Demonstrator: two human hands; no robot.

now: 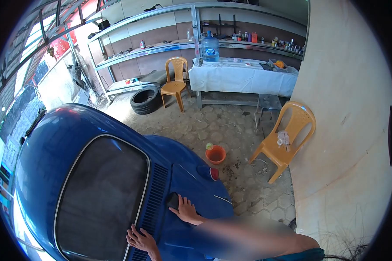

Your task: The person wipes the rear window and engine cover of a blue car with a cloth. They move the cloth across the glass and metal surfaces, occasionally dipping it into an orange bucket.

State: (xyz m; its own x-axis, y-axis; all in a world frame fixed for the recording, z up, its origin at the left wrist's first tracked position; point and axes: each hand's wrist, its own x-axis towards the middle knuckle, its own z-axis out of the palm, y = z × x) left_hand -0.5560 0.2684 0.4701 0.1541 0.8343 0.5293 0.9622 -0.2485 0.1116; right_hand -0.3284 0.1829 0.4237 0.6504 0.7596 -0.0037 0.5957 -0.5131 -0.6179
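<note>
A blue car (65,143) fills the lower left, its dark rear window (102,191) towards me. My right hand (186,211) lies on the engine lid beside the vent slats (154,195), fingers pressing on a small dark pad (173,200). Lower down, my left hand (141,240) rests flat with fingers spread at the window's lower edge and holds nothing. My blurred forearm comes in from the lower right.
An orange bucket (215,155) stands on the paved floor just behind the car. An orange plastic chair (287,139) sits against the wall (344,130) on the right. Farther back are another chair (175,80), a tyre (145,100), a white-draped table (241,76) and a metal stool (268,104).
</note>
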